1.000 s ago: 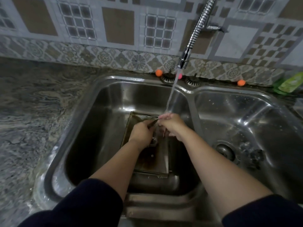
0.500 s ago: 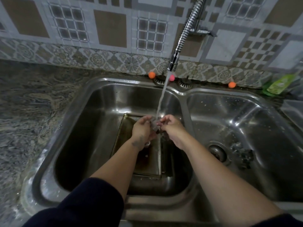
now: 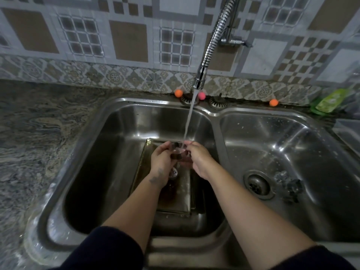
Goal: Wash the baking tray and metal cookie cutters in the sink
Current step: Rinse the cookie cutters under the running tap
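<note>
Both hands, left hand [image 3: 161, 160] and right hand [image 3: 198, 158], pinch a cookie cutter [image 3: 178, 148] under the tap [image 3: 199, 80] (water running), above the baking tray [image 3: 181, 191].

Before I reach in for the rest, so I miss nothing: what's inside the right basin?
The right basin holds the drain strainer and, beside it, a small cluster of cookie cutters. Their count is unclear. The near corner is hidden under the right forearm.

sink [image 3: 214, 114] silver | balls [image 3: 178, 93] orange, pink | tiles [image 3: 127, 42] brown-white checks | sleeves [image 3: 105, 248] navy
</note>
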A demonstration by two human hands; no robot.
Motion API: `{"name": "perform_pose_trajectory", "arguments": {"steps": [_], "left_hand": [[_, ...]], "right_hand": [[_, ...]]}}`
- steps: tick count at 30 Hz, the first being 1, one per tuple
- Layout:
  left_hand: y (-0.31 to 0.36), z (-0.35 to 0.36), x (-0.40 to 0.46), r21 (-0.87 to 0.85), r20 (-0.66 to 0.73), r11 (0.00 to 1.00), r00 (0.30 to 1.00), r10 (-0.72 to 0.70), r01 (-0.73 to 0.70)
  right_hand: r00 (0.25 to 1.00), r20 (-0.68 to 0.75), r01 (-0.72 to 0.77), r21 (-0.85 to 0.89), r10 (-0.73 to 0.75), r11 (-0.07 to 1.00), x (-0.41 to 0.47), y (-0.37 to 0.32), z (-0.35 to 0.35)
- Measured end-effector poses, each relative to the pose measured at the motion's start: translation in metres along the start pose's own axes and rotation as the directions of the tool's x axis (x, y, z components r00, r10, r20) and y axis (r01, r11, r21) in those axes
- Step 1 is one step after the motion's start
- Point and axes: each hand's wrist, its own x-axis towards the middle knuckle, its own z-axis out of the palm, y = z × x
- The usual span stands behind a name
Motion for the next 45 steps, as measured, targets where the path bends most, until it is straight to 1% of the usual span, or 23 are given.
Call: {"name": "perform_pose_trajectory", "arguments": {"steps": [1,3,6,7,9,10,11,14,16,18,19,21,25,28,29,30,33,36,38,40,42,44,45], "left_hand": [[0.0,-0.001,0.0,0.027,-0.003,0.999,1.0,0.018,-0.018],[0.0,-0.004,0.0,0.13,-0.003,0.991,0.999,0.043,-0.043],[-0.006,-0.009,0.0,0.39,-0.022,0.92,0.999,0.048,-0.035],[-0.008,-0.011,-0.001,0.437,-0.029,0.899,0.998,0.052,-0.034],[-0.01,-0.013,-0.004,0.456,-0.035,0.89,0.998,0.054,-0.032],[-0.01,-0.013,-0.006,0.455,-0.036,0.89,0.998,0.053,-0.031],[-0.01,-0.013,-0.008,0.451,-0.03,0.891,0.998,0.061,-0.041],[-0.007,-0.007,-0.015,0.441,0.045,0.876,0.98,0.194,-0.194],[-0.002,0.003,-0.018,0.49,0.091,0.803,0.936,0.34,-0.34],[0.006,0.018,-0.022,0.499,0.135,0.739,0.883,0.45,-0.453],[0.009,0.026,-0.024,0.486,0.184,0.709,0.853,0.488,-0.51],[0.014,0.041,-0.031,0.461,0.306,0.658,0.803,0.512,-0.596],[0.01,0.062,-0.04,0.459,0.48,0.572,0.732,0.484,-0.679],[-0.003,0.076,-0.036,0.495,0.55,0.528,0.719,0.425,-0.69],[-0.01,0.08,-0.033,0.542,0.566,0.491,0.728,0.387,-0.682],[-0.018,0.085,-0.031,0.616,0.581,0.416,0.742,0.334,-0.669],[-0.044,0.097,-0.029,0.789,0.596,0.08,0.79,0.145,-0.61],[-0.063,0.107,-0.035,0.866,0.496,-0.085,0.867,0.042,-0.492],[-0.072,0.113,-0.04,0.89,0.436,-0.166,0.899,0.038,-0.424],[-0.077,0.119,-0.047,0.888,0.411,-0.264,0.908,0.082,-0.377],[-0.08,0.122,-0.049,0.867,0.408,-0.368,0.903,0.134,-0.337],[-0.083,0.123,-0.049,0.853,0.411,-0.42,0.895,0.174,-0.31],[-0.084,0.123,-0.05,0.851,0.41,-0.431,0.893,0.185,-0.301]], "right_hand": [[1.0,-0.008,0.03,-0.065,-0.03,0.997,0.002,-0.001,0.004],[0.993,-0.027,0.103,-0.28,-0.115,0.954,0.002,-0.003,0.011],[0.964,0.015,0.231,-0.542,-0.266,0.808,-0.002,-0.004,0.019],[0.951,0.035,0.265,-0.606,-0.308,0.75,-0.004,-0.006,0.019],[0.936,0.068,0.287,-0.712,-0.345,0.64,-0.009,-0.01,0.017],[0.938,0.073,0.281,-0.736,-0.34,0.616,-0.01,-0.013,0.015],[0.945,0.073,0.268,-0.732,-0.32,0.627,-0.013,-0.017,0.012],[0.99,0.076,0.14,-0.555,-0.118,0.82,-0.024,-0.03,0.003],[0.994,0.093,-0.017,-0.415,0.061,0.91,-0.029,-0.035,-0.007],[0.971,0.181,-0.119,-0.219,0.16,0.968,-0.032,-0.038,-0.017],[0.959,0.233,-0.138,-0.107,0.16,0.985,-0.035,-0.04,-0.022],[0.961,0.255,-0.125,0.042,0.111,0.991,-0.038,-0.044,-0.036],[0.972,0.225,-0.08,0.069,0.062,0.994,-0.046,-0.046,-0.069],[0.98,0.199,-0.029,0.132,0.002,0.991,-0.047,-0.04,-0.098],[0.984,0.175,-0.002,0.148,-0.024,0.989,-0.049,-0.04,-0.108],[0.991,0.126,0.034,0.125,-0.049,0.992,-0.049,-0.039,-0.121],[0.991,-0.084,0.09,-0.151,-0.103,0.985,-0.056,-0.033,-0.161],[0.956,-0.26,0.025,-0.393,-0.137,0.919,-0.053,-0.01,-0.208],[0.93,-0.346,-0.096,-0.563,-0.129,0.821,-0.046,0.008,-0.242],[0.904,-0.415,-0.222,-0.658,-0.101,0.719,-0.042,0.024,-0.273],[0.856,-0.509,-0.34,-0.688,-0.092,0.641,-0.036,0.037,-0.302],[0.796,-0.594,-0.417,-0.679,-0.117,0.605,-0.029,0.047,-0.323],[0.785,-0.607,-0.434,-0.681,-0.123,0.59,-0.025,0.051,-0.33]]}}
